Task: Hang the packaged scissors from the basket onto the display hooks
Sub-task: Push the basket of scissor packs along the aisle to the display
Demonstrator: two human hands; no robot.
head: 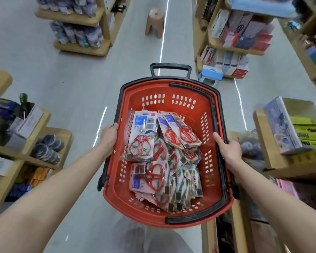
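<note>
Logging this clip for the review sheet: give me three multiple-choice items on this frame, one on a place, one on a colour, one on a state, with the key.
1. Where does the stool stand relative to the basket?
A. Inside it
B. On a shelf to its right
C. On the aisle floor beyond it

2. What colour are the handles of the packaged scissors?
A. Blue
B. Red
C. Black

3. How is the basket held?
A. Left hand and right hand each grip a side rim
B. Only the left hand grips it
C. Neither hand touches it

Key: 1 C, it stands on the floor past the basket's far handle; 2 B, red loops show on the top packs; 3 A, one hand curls over each long side.
</note>
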